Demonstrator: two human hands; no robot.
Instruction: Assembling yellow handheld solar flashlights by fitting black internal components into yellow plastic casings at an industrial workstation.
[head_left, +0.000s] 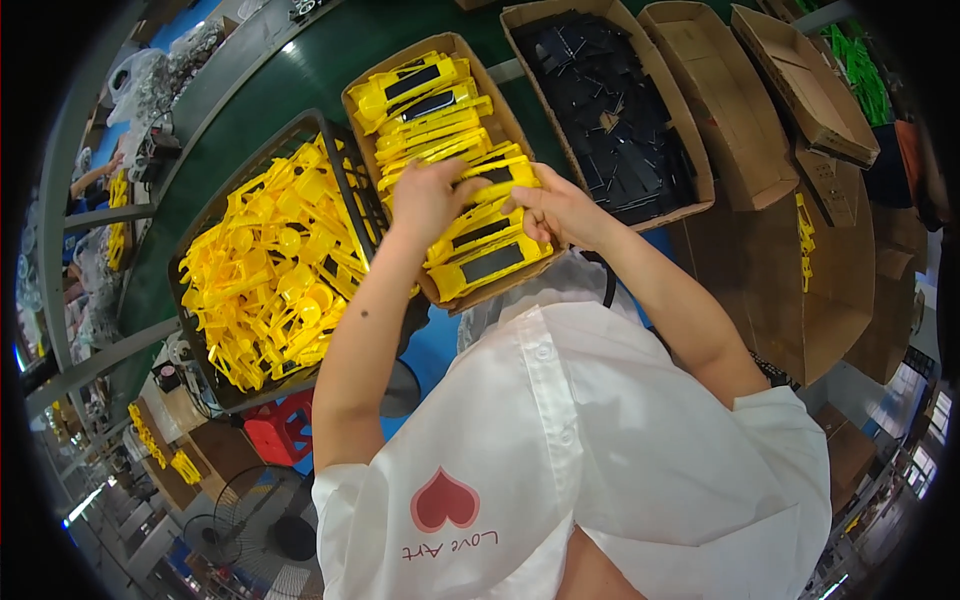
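Observation:
A yellow plastic part with a black rectangular panel [515, 173] lies between my hands, above the row in a cardboard box. My right hand [562, 208] is closed on its right end, the thumb and fingers bent. At the other end, my left hand [425, 202] has its fingers curled round the part, and the fingertips are partly hidden. Beneath and around them, the cardboard box [507, 95] holds several similar yellow parts stacked side by side. Black panels show on the nearest one [490, 264] and on those at the far end.
Left of the box stands a black plastic crate [352, 180] heaped with loose yellow parts [270, 260]. To the right, a carton [700, 150] holds black flat pieces [605, 120]. More brown cartons [715, 90] stand beyond. A red stool [278, 428] and a fan [285, 530] are lower left.

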